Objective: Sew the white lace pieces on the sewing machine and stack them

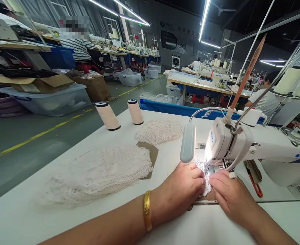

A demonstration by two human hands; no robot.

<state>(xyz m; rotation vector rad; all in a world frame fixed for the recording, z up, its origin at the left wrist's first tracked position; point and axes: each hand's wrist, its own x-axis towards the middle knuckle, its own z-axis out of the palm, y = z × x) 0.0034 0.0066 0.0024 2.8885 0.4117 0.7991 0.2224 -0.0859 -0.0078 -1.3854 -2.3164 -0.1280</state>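
Observation:
A small piece of white lace (207, 188) lies under the needle area of a white sewing machine (217, 139). Closed fingers of my left hand (181, 185) press on its left edge; a gold bracelet circles that wrist. From the other side, my right hand (232, 195) grips the right edge with thumb and fingertips together, close to the presser foot. Part of the lace is hidden behind my fingers and the machine. Left of my hands spreads a large stack of cream lace pieces (101, 170), and a smaller lace pile (161, 131) sits behind it.
Two peach thread cones (107, 115) stand at the table's far left edge. A grey lamp (188, 143) hangs just above my left hand. Orange-handled scissors (255, 183) lie right of the machine. Other people sit at sewing stations beyond, with plastic bins (53, 102) along the aisle.

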